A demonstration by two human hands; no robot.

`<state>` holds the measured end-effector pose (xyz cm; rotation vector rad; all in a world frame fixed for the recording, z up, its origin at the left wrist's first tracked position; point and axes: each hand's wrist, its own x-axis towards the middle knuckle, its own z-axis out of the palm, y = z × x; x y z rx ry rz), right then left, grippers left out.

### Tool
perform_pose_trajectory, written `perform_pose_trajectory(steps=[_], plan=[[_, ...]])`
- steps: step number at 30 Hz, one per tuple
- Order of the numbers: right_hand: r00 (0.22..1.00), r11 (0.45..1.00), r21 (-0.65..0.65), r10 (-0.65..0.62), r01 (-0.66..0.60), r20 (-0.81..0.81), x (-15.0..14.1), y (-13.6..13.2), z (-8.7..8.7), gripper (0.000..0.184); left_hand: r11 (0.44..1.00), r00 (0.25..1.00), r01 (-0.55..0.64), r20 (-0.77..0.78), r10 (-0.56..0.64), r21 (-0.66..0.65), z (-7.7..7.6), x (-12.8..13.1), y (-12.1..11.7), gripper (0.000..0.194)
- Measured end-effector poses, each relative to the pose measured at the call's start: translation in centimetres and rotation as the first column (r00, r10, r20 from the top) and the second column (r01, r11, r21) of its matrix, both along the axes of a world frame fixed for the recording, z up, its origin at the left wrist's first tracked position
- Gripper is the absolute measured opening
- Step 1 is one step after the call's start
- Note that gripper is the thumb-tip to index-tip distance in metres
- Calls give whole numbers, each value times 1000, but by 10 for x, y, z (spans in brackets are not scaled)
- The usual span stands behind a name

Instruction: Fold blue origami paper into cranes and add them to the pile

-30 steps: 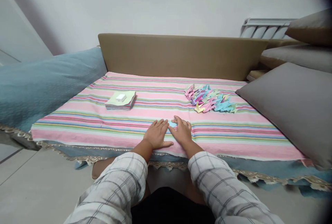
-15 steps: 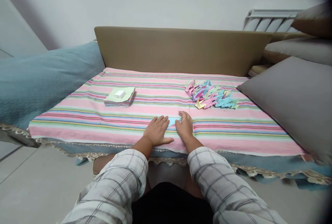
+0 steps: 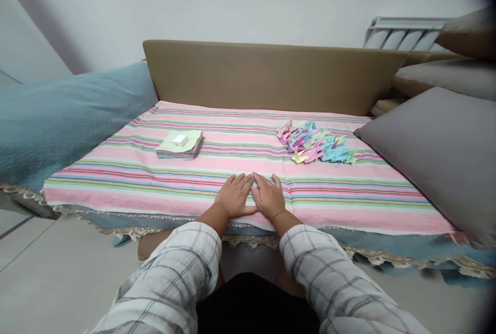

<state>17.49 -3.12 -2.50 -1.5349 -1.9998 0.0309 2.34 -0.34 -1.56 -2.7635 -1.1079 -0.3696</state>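
My left hand (image 3: 233, 197) lies flat on the striped cloth (image 3: 155, 179), fingers stretched out. My right hand (image 3: 268, 196) lies flat beside it, touching it, fingers out. Both press on a light blue paper that is almost wholly hidden under them; only a sliver shows between the fingers. A stack of square coloured papers (image 3: 180, 145) with a small white block (image 3: 180, 140) on top sits to the far left. A heap of folded paper cranes (image 3: 315, 147) in several colours lies to the far right.
A blue cushion (image 3: 58, 117) lies at the left, grey cushions (image 3: 437, 153) at the right. A tan backrest (image 3: 267, 73) stands behind the cloth. The cloth's lace edge (image 3: 248, 241) hangs near my knees. A white radiator (image 3: 403, 34) is on the wall.
My right hand has slid left against my left hand and covered the blue paper that showed between them. The left hand has barely moved.
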Motion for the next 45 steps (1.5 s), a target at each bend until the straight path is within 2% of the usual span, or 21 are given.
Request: perform_pose_trajectory(steps=[13, 20, 28, 36, 45], plan=[[960, 963, -103, -259, 249, -110, -6, 6, 0, 44, 1000, 999, -11, -34, 11, -7, -1, -1, 0, 83], [949, 951, -140, -292, 275, -118, 0, 9, -1, 43, 1000, 998, 18, -53, -19, -12, 1, -3, 2, 80], [936, 938, -142, -334, 317, -115, -2, 13, -4, 37, 992, 993, 75, -80, -83, -99, 7, -9, 8, 78], [935, 935, -119, -344, 333, -86, -3, 13, -6, 37, 997, 997, -73, -17, 73, 20, -3, -17, -13, 70], [939, 940, -78, -338, 333, -64, -3, 11, -6, 35, 983, 983, -180, 56, 177, 39, -8, -27, -28, 65]])
